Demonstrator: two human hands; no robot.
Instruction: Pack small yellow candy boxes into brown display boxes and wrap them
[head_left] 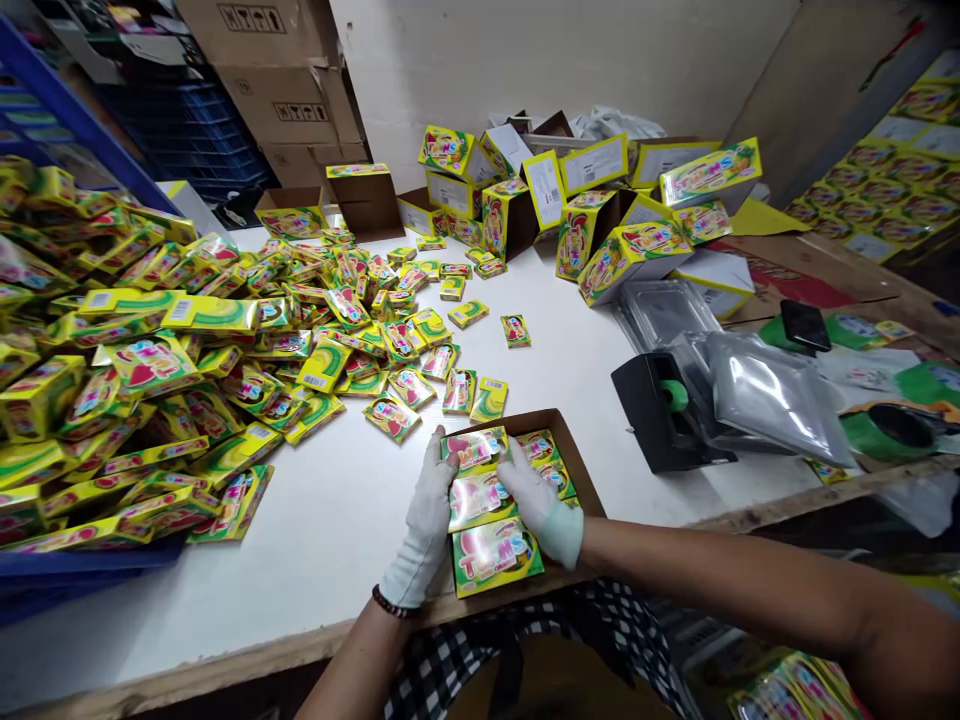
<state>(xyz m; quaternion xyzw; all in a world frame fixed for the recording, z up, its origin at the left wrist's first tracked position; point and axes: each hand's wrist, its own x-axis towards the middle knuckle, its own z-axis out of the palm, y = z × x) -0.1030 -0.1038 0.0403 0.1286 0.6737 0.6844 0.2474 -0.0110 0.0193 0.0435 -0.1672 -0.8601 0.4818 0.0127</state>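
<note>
An open brown carton (574, 455) lies at the table's front edge, in front of my body. Several small yellow-green printed boxes (496, 555) lie in a column over its left part, and more boxes (556, 474) show on its right side. My left hand (426, 520), in a white glove, presses along the column's left side with its thumb on the upper box. From the right, my right hand (538, 500), gloved too, reaches across the carton with its fingers on the column's right edge. The boxes are clasped between both hands. Some fingertips are hidden.
A large heap of the same small boxes (172, 360) covers the table's left side. Empty display cartons (592, 190) are piled at the back. A black tape dispenser (656, 410) and clear plastic sleeves (772, 390) lie on the right. Shipping cartons (277, 100) stand behind.
</note>
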